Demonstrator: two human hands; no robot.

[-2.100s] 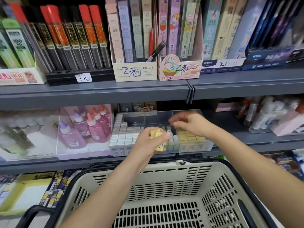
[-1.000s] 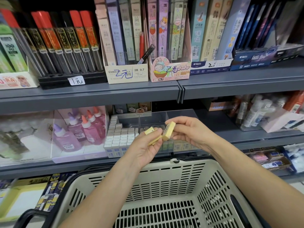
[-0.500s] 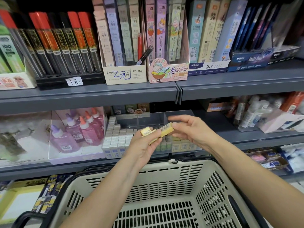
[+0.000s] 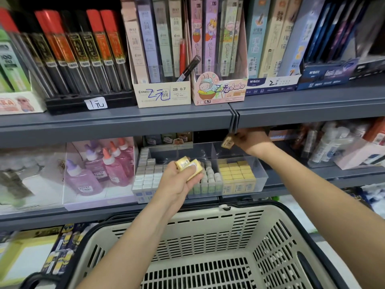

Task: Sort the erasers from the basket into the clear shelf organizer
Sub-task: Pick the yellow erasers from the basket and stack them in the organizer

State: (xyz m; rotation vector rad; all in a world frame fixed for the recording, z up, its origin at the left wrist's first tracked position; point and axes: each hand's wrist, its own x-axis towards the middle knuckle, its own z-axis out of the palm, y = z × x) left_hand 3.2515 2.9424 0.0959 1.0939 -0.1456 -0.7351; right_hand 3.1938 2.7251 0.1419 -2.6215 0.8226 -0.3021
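Note:
The clear shelf organizer (image 4: 261, 174) sits on the middle shelf, holding rows of white erasers (image 4: 146, 174), pale green erasers (image 4: 208, 180) and yellow erasers (image 4: 236, 174). My left hand (image 4: 179, 182) hovers in front of it and grips two yellow erasers (image 4: 188, 164). My right hand (image 4: 250, 140) is reached deep under the upper shelf, above the organizer's back right compartment, pinching one yellow eraser (image 4: 227, 142). The beige basket (image 4: 208, 247) is below my arms; no eraser shows in its visible part.
Pink and purple glue bottles (image 4: 100, 167) stand in a clear box left of the organizer. Bottles (image 4: 325, 142) crowd the shelf to the right. The grey upper shelf edge (image 4: 125, 122) hangs just above my right hand, with pencil-lead boxes on it.
My right hand took one yellow eraser from my left hand and moved it up and back to the organizer's rear right. My left hand stayed in front, holding the others.

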